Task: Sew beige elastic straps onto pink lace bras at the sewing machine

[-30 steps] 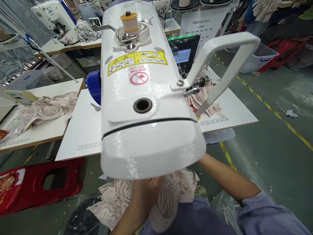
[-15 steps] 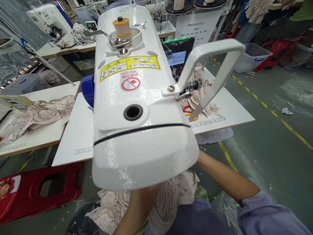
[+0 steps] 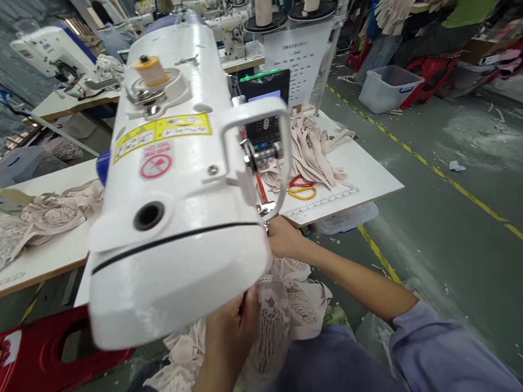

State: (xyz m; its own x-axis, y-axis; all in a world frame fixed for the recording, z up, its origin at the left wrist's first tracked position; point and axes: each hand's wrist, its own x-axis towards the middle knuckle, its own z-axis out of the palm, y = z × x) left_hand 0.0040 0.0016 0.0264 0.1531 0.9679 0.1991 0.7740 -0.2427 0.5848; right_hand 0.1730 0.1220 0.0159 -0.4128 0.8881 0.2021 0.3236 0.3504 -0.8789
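Observation:
A beige lace bra (image 3: 272, 321) hangs over my lap below the white sewing machine (image 3: 175, 294). My left hand (image 3: 232, 326) is closed on its left edge, thumb uppermost, just under the front of the machine head. Beside the needle area my right hand (image 3: 286, 238) has its fingers curled at the upper part of the lace, the fingertips hidden behind the machine. The needle and presser foot cannot be made out clearly.
Red-and-yellow scissors (image 3: 302, 189) and a heap of beige strips (image 3: 314, 147) lie on the white table (image 3: 376, 177) to the right. A control panel (image 3: 267, 117) stands behind. More lace pieces (image 3: 61, 212) lie left, above a red stool (image 3: 41, 348).
My view has shifted, so the machine head appears further left and lower. My right hand and the scissors now show beside it, and more of my left hand and the lace is visible.

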